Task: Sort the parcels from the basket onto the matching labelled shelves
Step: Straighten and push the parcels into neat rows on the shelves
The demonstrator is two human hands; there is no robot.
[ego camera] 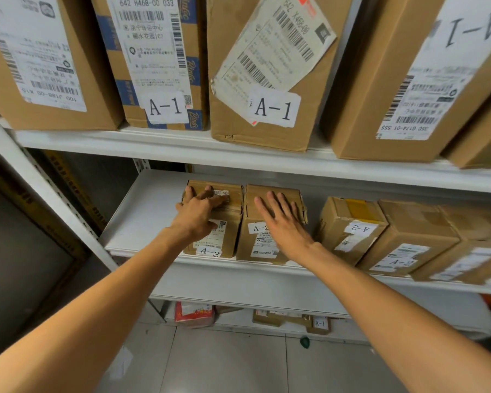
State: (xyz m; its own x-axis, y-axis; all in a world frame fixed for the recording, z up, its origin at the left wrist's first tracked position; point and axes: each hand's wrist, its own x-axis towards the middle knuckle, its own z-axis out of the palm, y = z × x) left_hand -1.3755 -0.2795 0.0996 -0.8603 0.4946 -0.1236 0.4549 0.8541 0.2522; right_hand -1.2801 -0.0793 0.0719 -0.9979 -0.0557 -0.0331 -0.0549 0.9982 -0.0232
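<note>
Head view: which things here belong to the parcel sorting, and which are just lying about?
Job: left hand on the left A-2 parcel; right hand on the next A-2 parcel; middle shelf; A-1 boxes above.
Lying about: red packet low down; small green object on the floor.

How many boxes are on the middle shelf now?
5 boxes: one under the left hand, one under the right hand, then three in a row to the right, the last blurred at the picture's edge. More may be hidden beyond it.
</note>
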